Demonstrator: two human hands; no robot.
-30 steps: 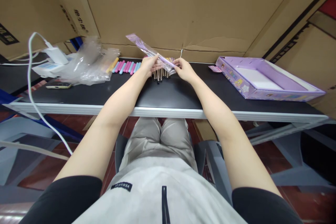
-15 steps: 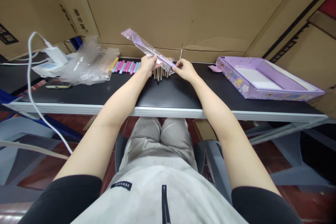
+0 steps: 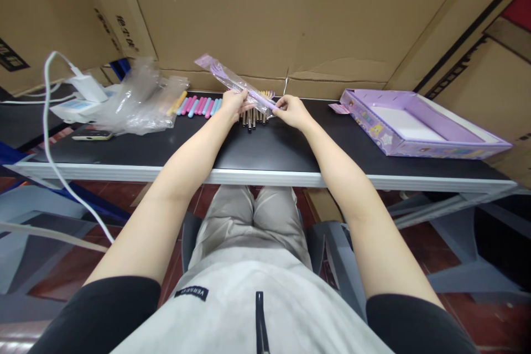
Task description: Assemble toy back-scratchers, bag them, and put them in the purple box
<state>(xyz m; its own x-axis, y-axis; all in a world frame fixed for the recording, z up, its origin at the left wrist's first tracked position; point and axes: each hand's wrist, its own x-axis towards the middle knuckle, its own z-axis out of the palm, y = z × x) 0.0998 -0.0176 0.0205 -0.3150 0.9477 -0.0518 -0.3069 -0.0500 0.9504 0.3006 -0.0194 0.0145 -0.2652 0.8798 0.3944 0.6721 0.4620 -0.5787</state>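
Observation:
A long, thin purple item in a clear plastic sleeve slants across both hands above the table, its broader head up at the left. What kind of item it is I cannot make out. My left hand is closed around the middle of it. At the lower right end, my right hand pinches the item and sleeve between thumb and fingers. Under and behind the hands lie several slim metal rods with dark tips, partly hidden. Left of them sits a row of pink, blue and yellow handles.
A heap of clear plastic bags lies at the left, by a phone and a white charger with cable. An open purple box stands at the right, a small pink card beside it. Cardboard walls rise behind the table.
The upper left end of the sleeve has dipped slightly and moved a little right. Both hands keep their hold, nearly in place.

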